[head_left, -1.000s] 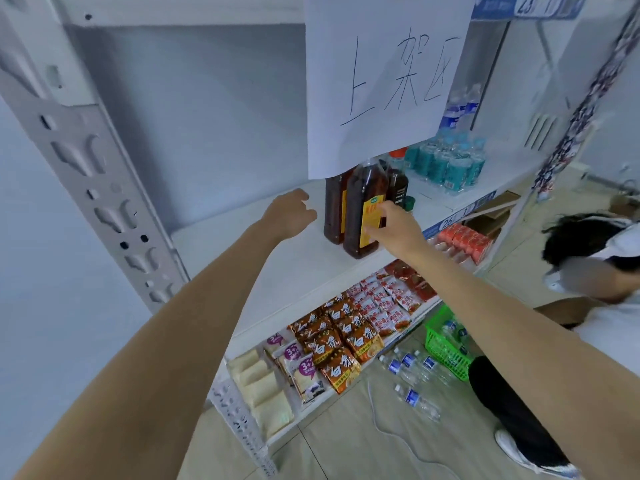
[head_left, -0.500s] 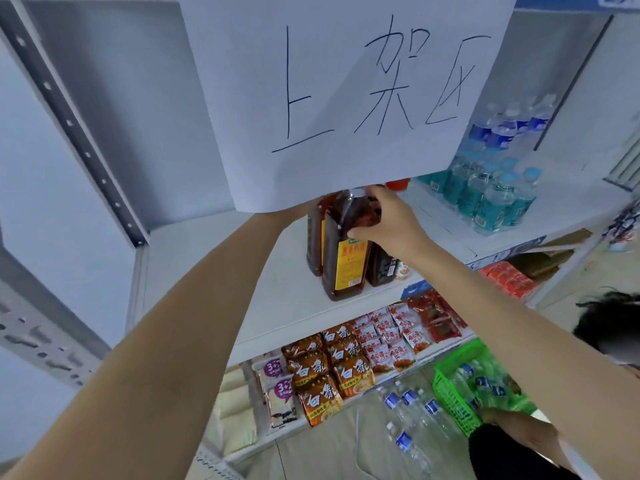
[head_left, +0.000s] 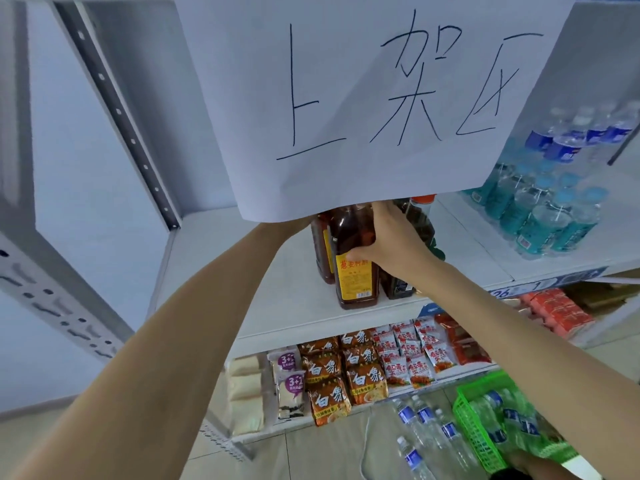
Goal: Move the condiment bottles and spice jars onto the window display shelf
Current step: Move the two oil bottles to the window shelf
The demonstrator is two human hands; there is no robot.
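Right hand (head_left: pixel 388 244): wrapped around the shoulder of the front brown bottle (head_left: pixel 355 261), thumb on the near face just above the yellow label, fingers round the far side.
Left hand (head_left: pixel 298 221): only the wrist shows; the hand is hidden behind the paper sign (head_left: pixel 363 98), so I cannot tell whether it grips anything.
Front brown bottle: one, upright, base on the white shelf (head_left: pixel 277 296) near the front edge.
Second brown bottle (head_left: pixel 320 251): one, upright, touching the held bottle on the side away from the right palm, partly hidden.
Dark bottles (head_left: pixel 417 223): at least two just behind the right hand, one with a red-orange cap; exact count unclear.
Water bottles (head_left: pixel 550 206): a cluster further along the same shelf beyond the right wrist, too many overlapping to count.
Noodle packs (head_left: pixel 346 372): rows on the shelf below the grip, about six orange ones showing.
Green basket (head_left: pixel 485 417): one, on the floor below the right forearm, holding bottles.
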